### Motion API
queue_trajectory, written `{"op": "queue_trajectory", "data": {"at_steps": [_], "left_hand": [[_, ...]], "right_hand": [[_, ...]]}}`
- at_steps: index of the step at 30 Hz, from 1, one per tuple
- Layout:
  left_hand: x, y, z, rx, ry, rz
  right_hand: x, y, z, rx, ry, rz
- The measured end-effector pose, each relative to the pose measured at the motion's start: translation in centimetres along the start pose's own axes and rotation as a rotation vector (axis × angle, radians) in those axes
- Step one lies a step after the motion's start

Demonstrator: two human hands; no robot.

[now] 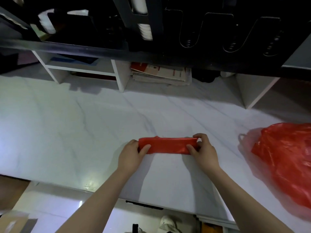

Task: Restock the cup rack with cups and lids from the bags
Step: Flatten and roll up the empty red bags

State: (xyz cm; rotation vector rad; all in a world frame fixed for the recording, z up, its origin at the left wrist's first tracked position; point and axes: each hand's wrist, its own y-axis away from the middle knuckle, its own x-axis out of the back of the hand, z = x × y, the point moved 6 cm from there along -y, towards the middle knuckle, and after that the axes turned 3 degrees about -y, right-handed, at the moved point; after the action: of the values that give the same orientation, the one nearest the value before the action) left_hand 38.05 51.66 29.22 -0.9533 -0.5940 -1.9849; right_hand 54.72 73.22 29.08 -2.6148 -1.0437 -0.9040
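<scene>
A folded red plastic bag (pixel 168 145) lies as a flat strip on the white marble counter (pixel 84 125). My left hand (pixel 133 153) pinches its left end and my right hand (pixel 203 148) pinches its right end. A second, full red plastic bag (pixel 289 158) sits at the right edge of the counter. The black cup rack (pixel 168 31) hangs above at the back, with stacks of white cups (pixel 144 29) showing in its left slots; its right slots look dark and I see no cups there.
White shelf dividers (pixel 121 76) stand under the rack, with a pile of papers (pixel 161 74) between them. Below the counter's front edge are a cardboard box (pixel 13 222) at the left and a white shoe (pixel 168 222).
</scene>
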Motion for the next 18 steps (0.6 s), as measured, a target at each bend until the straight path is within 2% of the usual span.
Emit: {"op": "queue_trajectory", "data": {"at_steps": [4,7,9,11,12,14,16,18], "left_hand": [[-0.3,-0.7,0.3,0.095,0.005,0.043],[-0.5,-0.7,1.2,0.050,-0.113,0.075],[-0.2,-0.4,2.8,-0.134,-0.248,0.151],[-0.4,-0.2,4.7,-0.394,-0.412,0.235],[-1.0,-0.2,5.3,-0.480,-0.472,0.206],[-2.4,-0.6,5.2,-0.497,-0.487,0.013],[-3.4,-1.1,3.6,-0.439,-0.436,-0.124],[-3.6,-1.3,2.3,-0.438,-0.367,-0.150]], "right_hand": [[-0.6,-0.6,-0.3,-0.027,0.122,0.040],[-1.0,-0.6,-0.9,0.028,0.302,0.087],[-1.5,-0.5,-1.9,0.140,0.429,0.078],[-3.2,-0.2,-3.2,0.322,0.561,-0.049],[-4.2,0.1,-3.6,0.406,0.604,-0.135],[-6.0,0.6,-3.6,0.475,0.656,-0.283],[-6.8,0.7,-3.2,0.462,0.673,-0.336],[-7.0,0.5,-2.8,0.456,0.690,-0.336]]}}
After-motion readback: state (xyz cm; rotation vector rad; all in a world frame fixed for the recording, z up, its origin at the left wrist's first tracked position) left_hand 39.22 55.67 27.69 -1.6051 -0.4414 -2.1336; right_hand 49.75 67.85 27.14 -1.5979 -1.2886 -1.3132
